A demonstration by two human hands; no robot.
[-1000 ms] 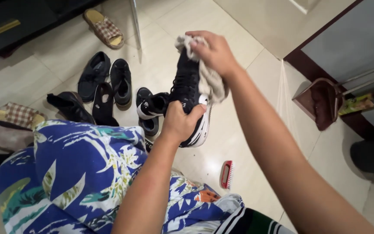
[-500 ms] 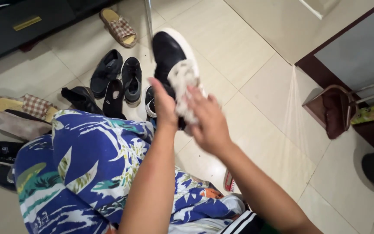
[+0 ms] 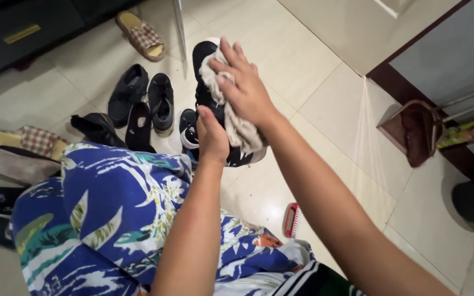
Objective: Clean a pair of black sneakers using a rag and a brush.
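I have a black sneaker (image 3: 210,98) held up in the air over the tiled floor (image 3: 303,60), out in front of my knees. My left hand (image 3: 213,137) is wrapped shut around the near, lower end of it, thumb up along the side. My right hand (image 3: 246,87) lies on top, fingers a little spread, pressing a pale, crumpled cloth (image 3: 231,112) flat against the shoe.

The shoe's long axis runs away from me, its far end up beside my right fingertips and its near end down below my left hand, where a strip of white sole shows. The cloth hangs along the right side of the shoe, from just under my right fingers down to the sole. So the right hand sits over the far half of the shoe and the left holds the near half; both are in contact.

Below, on the floor, lie a pair of dark shoes (image 3: 144,98), a checked slipper (image 3: 141,35) further off, and a small red brush (image 3: 291,219) near my right forearm. My lap is covered by blue floral fabric (image 3: 122,208).
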